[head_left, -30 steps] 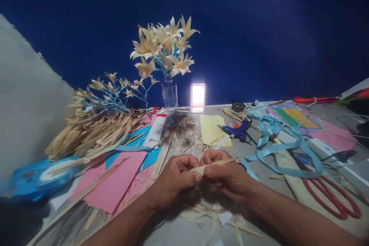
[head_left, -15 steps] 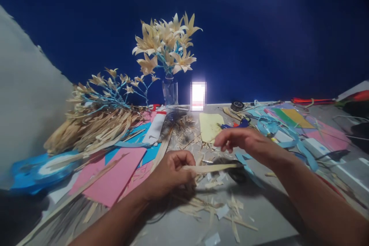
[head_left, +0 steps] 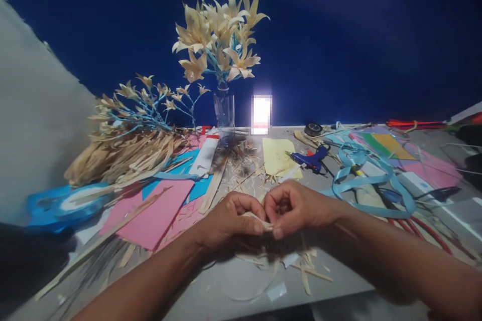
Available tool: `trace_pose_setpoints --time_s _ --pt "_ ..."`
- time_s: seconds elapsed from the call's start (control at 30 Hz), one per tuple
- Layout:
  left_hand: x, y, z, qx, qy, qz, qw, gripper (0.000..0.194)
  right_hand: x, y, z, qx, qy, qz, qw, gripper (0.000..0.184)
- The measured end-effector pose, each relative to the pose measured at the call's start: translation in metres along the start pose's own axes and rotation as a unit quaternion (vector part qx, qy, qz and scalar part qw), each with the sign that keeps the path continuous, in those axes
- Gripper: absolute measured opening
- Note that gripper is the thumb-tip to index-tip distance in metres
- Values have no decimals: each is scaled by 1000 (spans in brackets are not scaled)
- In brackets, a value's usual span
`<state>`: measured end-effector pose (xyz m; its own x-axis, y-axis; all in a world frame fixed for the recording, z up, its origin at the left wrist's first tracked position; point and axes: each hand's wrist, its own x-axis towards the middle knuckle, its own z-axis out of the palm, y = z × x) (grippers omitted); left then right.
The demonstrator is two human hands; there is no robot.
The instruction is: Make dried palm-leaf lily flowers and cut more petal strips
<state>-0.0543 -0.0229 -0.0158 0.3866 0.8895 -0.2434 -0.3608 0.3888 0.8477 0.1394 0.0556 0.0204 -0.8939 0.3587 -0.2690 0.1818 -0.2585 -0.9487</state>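
Note:
Near the middle of the table my left hand pinches a pale strip of dried husk between thumb and fingers. Against it, fingertips almost touching, my right hand pinches the same strip at its other end. Most of the strip is hidden by my fingers. Loose husk scraps lie on the table below both hands. Beyond them are a yellow paper sheet and a blue glue gun lying on its side.
A glass vase of husk flowers stands at the back. To the left lie dried husks, pink paper and a blue ribbon roll. Curled light-blue ribbon and red-handled scissors are on the right.
My right hand let go of the strip, lifted away to the right, then came back and pinched it again. My left hand kept its hold. The view has tilted slightly downward.

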Motion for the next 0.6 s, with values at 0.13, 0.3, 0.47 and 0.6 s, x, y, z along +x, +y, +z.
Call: trace_pose_setpoints --time_s 0.13,0.3,0.47,0.6 --pt "-1 4 -7 -36 -15 -8 999 33 -12 13 -19 48 -60 -55 996 40" --pt "4 11 -7 -42 29 39 998 35 -29 9 -43 81 73 -161 981 54" --pt "4 7 5 26 66 3 997 29 -20 -10 -23 -48 101 -80 990 38" --pt "2 8 7 72 68 12 995 26 -9 -10 -5 -63 84 -56 993 23"
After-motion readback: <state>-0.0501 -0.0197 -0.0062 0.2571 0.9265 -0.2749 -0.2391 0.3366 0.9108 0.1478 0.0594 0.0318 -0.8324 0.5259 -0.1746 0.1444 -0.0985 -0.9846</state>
